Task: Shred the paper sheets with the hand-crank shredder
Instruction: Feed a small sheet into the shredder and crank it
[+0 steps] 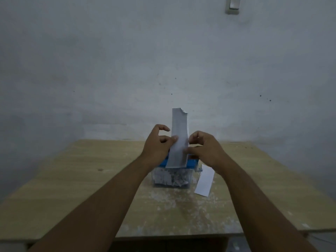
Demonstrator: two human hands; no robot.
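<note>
**Paper strip held upright at the shredder's top, both hands on it**

Your left hand (pixel 157 142) sits just left of centre frame. Its thumb lies across the front of the paper strip (pixel 179 135) at the strip's left edge, pinching it against the curled fingers behind. The index finger is lifted and hooked above the rest, clear of the paper.

Your right hand (pixel 205 150) is at the strip's right edge, fingers curled in, thumb against the lower front of the paper. Motion blur at that thumb prevents a firm reading of how tight the hold is, but contact with the strip is plain.

The strip stands nearly upright at centre frame, leaning slightly, with a torn notch at its top right corner. Its lower end is at the blue top of the shredder (pixel 192 163). Whether it has entered the slot cannot be told.

The shredder stands mid-table, below your hands. Its clear bin (pixel 171 179) is packed with white shreds.

A second paper strip (pixel 204 180) lies flat just right of the bin. White flecks (pixel 172 199) are scattered on the wooden table (pixel 72 179) in front of the shredder. A wall switch (pixel 233 5) is at upper right.
</note>
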